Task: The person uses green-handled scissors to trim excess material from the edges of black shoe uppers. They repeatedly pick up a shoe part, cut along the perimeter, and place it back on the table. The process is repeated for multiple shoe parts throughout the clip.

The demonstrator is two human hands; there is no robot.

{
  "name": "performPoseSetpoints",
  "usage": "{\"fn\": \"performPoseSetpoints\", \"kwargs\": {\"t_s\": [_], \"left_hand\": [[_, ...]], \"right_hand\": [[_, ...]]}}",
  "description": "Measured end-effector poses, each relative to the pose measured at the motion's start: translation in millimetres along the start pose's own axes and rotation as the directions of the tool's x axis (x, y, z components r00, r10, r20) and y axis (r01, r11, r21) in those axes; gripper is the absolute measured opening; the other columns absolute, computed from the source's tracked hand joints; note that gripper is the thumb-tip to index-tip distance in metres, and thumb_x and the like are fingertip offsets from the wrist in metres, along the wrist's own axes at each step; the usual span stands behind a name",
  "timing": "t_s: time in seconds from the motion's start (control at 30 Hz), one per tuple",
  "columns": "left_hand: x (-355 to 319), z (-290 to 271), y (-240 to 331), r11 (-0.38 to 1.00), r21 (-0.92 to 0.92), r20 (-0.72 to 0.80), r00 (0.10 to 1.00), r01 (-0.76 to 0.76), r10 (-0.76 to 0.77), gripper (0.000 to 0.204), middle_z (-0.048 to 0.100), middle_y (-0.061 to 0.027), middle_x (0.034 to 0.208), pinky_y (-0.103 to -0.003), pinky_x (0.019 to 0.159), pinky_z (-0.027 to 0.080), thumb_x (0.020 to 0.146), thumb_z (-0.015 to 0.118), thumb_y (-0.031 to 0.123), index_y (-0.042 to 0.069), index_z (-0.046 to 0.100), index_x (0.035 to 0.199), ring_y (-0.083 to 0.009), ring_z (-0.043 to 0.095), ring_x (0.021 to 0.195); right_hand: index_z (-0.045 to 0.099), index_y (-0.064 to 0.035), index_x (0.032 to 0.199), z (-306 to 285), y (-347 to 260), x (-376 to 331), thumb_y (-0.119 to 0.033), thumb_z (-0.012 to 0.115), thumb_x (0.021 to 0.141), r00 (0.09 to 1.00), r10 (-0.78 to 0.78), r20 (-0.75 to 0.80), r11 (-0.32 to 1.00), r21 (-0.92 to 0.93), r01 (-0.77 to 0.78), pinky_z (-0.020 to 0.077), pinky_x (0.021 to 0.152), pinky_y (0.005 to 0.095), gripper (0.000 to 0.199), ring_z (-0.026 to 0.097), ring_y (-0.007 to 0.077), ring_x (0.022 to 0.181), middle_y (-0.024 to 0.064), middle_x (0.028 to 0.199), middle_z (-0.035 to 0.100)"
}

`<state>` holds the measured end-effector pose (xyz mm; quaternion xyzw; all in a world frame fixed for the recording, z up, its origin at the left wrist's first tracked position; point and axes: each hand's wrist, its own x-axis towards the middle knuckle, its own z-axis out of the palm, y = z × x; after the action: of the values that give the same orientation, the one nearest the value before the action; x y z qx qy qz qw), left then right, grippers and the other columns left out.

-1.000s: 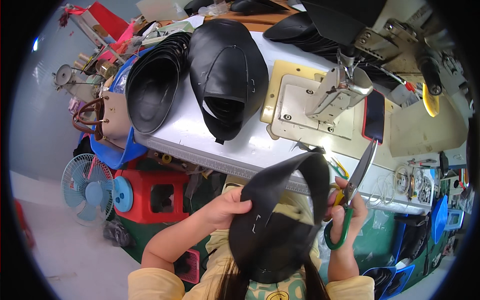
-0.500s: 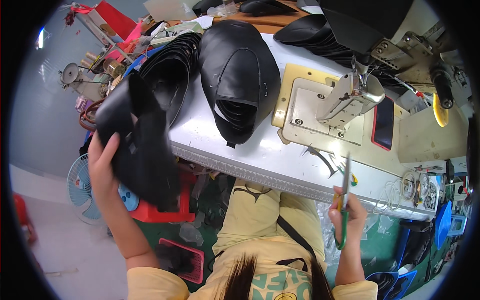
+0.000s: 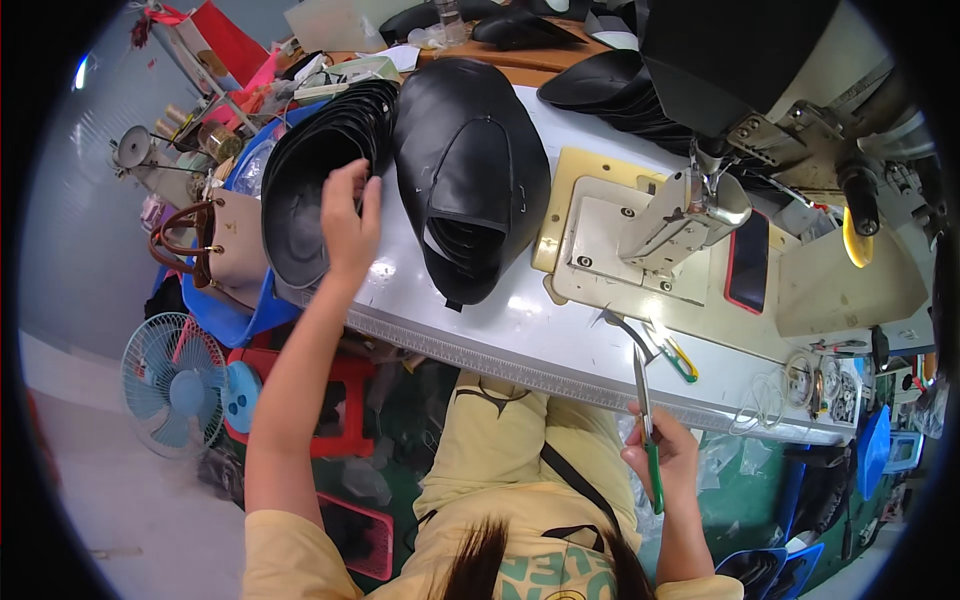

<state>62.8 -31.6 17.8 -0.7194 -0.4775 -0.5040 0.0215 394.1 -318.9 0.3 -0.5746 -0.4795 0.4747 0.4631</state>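
My left hand point(image 3: 350, 225), fingers apart and holding nothing, is over the near right side of a stack of curved black leather-like pieces point(image 3: 295, 225) at the left of the table. Whether its fingertips touch the stack I cannot tell. To the right of it stands a second nested stack of black pieces point(image 3: 470, 140), the top one with a stitched outline and an opening. In my right hand point(image 3: 668, 452), at the table's front edge, is a pair of scissors point(image 3: 655, 475) with green handles, blades pointing up.
A post-bed sewing machine point(image 3: 660, 235) stands at the right, a phone point(image 3: 748, 262) beside it. Yellow-green thread snips point(image 3: 677, 358) lie near the front edge. More black pieces point(image 3: 610, 95) are behind. A handbag point(image 3: 240, 235), a blue tub point(image 3: 232, 318) and a fan point(image 3: 185, 385) are at the left.
My left hand has let go of the black piece it held, which now appears to lie on the left stack, and moved right. The scissors in my right hand shifted left and down.
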Motion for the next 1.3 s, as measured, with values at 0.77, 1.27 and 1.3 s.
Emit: {"fn": "performPoseSetpoints", "kwargs": {"t_s": [0.77, 1.27, 1.3], "left_hand": [[-31, -13, 83, 0.347, -0.465, 0.501, 0.565, 0.815, -0.656, 0.090, 0.034, -0.0204, 0.129, -0.034, 0.082, 0.040, 0.072, 0.066, 0.009, 0.010, 0.008, 0.141, -0.0213, 0.049, 0.104], [-106, -20, 168, -0.095, -0.682, 0.716, 0.636, 0.725, -0.287, 0.022, 0.061, -0.0061, 0.100, -0.028, 0.081, 0.046, 0.081, 0.060, 0.002, 0.000, 0.057, 0.102, -0.0140, 0.058, 0.091], [-105, -21, 169, -0.058, -0.640, 0.751, 0.608, 0.766, -0.258, 0.022, 0.061, -0.0057, 0.100, -0.027, 0.081, 0.045, 0.081, 0.060, 0.003, 0.000, 0.057, 0.103, -0.0131, 0.057, 0.092]], "right_hand": [[0.049, -0.0025, 0.116, 40, -1, 25, -0.022, 0.076, 0.068, 0.970, -0.021, 0.240, 0.998, -0.047, 0.033, 0.0423, 0.070, 0.0281, 0.058, 0.049, 0.0197, 0.074, 0.0080, 0.087, 0.052], [0.051, -0.0044, 0.118, 26, -12, 13, -0.021, 0.078, 0.065, 0.979, -0.001, 0.206, 0.998, -0.067, 0.015, 0.0400, 0.065, 0.0246, 0.062, 0.046, 0.0141, 0.071, 0.0040, 0.087, 0.051], [0.051, -0.0042, 0.117, 23, -14, 12, -0.021, 0.078, 0.064, 0.980, 0.012, 0.197, 0.998, -0.061, 0.000, 0.0399, 0.064, 0.0244, 0.062, 0.046, 0.0140, 0.070, 0.0039, 0.086, 0.051]]}}
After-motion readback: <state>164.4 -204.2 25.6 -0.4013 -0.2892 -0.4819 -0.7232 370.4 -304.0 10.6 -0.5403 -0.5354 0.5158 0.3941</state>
